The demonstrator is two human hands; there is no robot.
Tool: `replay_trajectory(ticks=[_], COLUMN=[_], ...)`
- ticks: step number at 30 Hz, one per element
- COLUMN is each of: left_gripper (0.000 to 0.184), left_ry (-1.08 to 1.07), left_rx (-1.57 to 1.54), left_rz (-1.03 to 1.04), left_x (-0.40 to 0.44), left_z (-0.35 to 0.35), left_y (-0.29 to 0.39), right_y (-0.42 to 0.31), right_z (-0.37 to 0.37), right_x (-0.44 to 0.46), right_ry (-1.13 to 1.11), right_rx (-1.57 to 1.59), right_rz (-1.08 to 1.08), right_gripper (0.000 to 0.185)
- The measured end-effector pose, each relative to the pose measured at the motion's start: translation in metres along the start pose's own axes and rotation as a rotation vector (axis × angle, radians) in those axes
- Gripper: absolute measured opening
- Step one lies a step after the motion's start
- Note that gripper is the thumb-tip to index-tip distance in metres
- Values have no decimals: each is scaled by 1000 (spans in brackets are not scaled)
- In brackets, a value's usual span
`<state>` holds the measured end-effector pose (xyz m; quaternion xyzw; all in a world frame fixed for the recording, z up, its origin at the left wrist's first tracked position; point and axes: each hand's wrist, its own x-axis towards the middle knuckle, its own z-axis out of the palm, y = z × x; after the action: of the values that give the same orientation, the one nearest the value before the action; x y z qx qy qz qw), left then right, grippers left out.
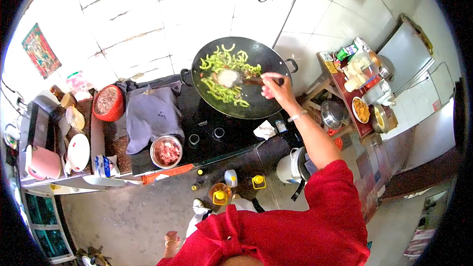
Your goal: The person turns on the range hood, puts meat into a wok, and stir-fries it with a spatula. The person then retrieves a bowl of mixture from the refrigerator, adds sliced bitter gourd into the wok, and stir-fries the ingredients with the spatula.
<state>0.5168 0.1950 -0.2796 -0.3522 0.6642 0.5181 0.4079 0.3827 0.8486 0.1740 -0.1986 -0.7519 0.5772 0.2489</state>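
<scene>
A large black wok [231, 108] sits on the black stove, holding sliced green peppers [224, 93]. My right hand [276, 88] is closed around the dark brown handle of a wok spatula [227, 78]. The spatula's shiny metal head lies among the peppers in the middle of the wok; glare hides its exact shape. Low at my side hangs my left hand [172, 238], away from the stove and the wok. It is small and blurred here, so its fingers cannot be made out.
Left of the wok lie a grey cloth [152, 113], a metal bowl of raw meat [166, 151] and a red bowl [108, 103]. Oil bottles [219, 197] stand on the floor by my feet. A side table [340, 81] with dishes is at the right, near a white bucket [288, 170].
</scene>
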Motion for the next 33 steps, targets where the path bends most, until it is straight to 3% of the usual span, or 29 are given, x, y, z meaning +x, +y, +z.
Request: replay_trajectory(ticks=[4, 6, 8, 9, 11, 14, 17, 20, 22, 23, 26, 27, 29, 33], left_gripper=[15, 15, 14, 14, 14, 5, 4, 6, 8, 8, 11, 11, 10, 9], left_ry=[-24, -72, -83, -81, 61, -51, 40, 46, 62, 51, -196, -199, 187, 34], left_rx=[150, 565, 678, 674, 69, -66, 30, 89, 142, 247, 1647, 1646, 130, 274], left_rz=[130, 529, 728, 727, 341, 129, 82, 84, 96, 127, 778, 784, -35, -60], left_x=[-21, -78, -126, -117, -79, 19, -14, -22, -19, -14, 31, 18, -6, -14], left_z=[8, 18, 28, 28, 25, -9, -1, -2, -8, -11, -30, -19, 6, 16], left_y=[22, 67, 101, 95, 70, 13, 30, 29, 19, 10, -32, -24, -10, 16], right_y=[-20, -44, -56, -53, -36, 5, 46, 69, 68, 56, 1, -21, -58, -69], right_z=[-44, -72, -95, -102, -101, -51, 6, 23, 5, -7, -43, -54, -76, -107], right_x=[-18, -23, -27, -28, -27, -28, -12, 9, 12, 9, 2, -2, -10, -4], right_ry=[110, 139, 112, 100, 23, 80, 167, 228, 209, 177, 119, 130, 136, 226], right_rx=[-109, -148, -165, -148, -15, 243, 433, 404, 224, 131, -58, -129, -291, -416], right_rz=[108, 191, 295, 332, 423, 450, 307, 133, 69, 62, 130, 150, 113, 179], right_gripper=[26, 27, 32, 35, 39, 36, 34, 31, 26, 25, 26, 27, 19, 22])
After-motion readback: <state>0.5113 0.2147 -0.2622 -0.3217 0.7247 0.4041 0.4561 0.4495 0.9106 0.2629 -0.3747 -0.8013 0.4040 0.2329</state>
